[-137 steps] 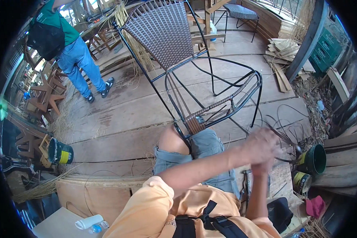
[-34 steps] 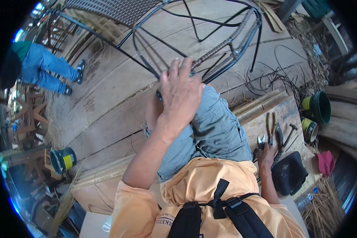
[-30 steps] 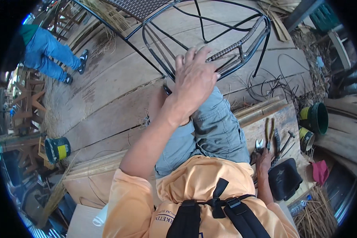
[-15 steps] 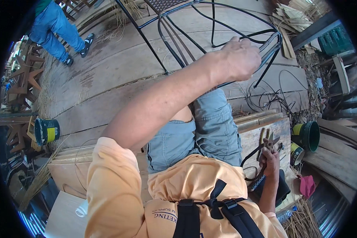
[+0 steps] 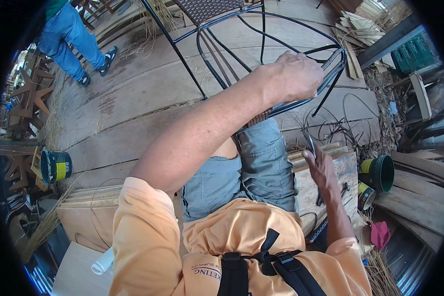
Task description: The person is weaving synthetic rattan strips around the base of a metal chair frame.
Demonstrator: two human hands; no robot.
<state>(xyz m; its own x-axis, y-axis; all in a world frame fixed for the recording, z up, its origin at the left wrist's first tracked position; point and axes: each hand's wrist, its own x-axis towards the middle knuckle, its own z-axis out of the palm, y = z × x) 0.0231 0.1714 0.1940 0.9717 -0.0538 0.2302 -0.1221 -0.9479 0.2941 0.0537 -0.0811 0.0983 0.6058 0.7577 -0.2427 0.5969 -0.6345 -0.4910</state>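
Left hand over the seat rim (image 5: 291, 106) of a part-woven chair (image 5: 262, 39), hand tool (image 5: 311, 142) in the right

A plank floor (image 5: 133, 118) runs under everything. On it, just ahead of the seated person's knees, stands the chair, a black metal frame with a brown woven backrest (image 5: 209, 11) cut off by the upper edge of the view. The seat is mostly open tubing, with brown wrapping (image 5: 259, 119) at its near corner, close to the grey-blue shorts (image 5: 266, 153).

At the upper left stands another person (image 5: 66, 42) in blue trousers. Dark green buckets flank the work, one at far left (image 5: 55, 166), one at right (image 5: 383, 173). Loose dark strands (image 5: 339, 129) lie looped on the floor beyond the wooden bench (image 5: 348, 165).

The left hand (image 5: 298, 76) reaches across the body and curls over the seat rim; its fingertips are hidden, so I cannot tell what they pinch. The right hand (image 5: 322, 170), raised above the bench and apart from the chair, pinches the slim, metal-tipped hand tool between thumb and fingers, tip upward; its exact kind is unclear. A maroon cap (image 5: 378, 234) sits at lower right, and a hammer (image 5: 346, 187) lies partly visible beside the right wrist.
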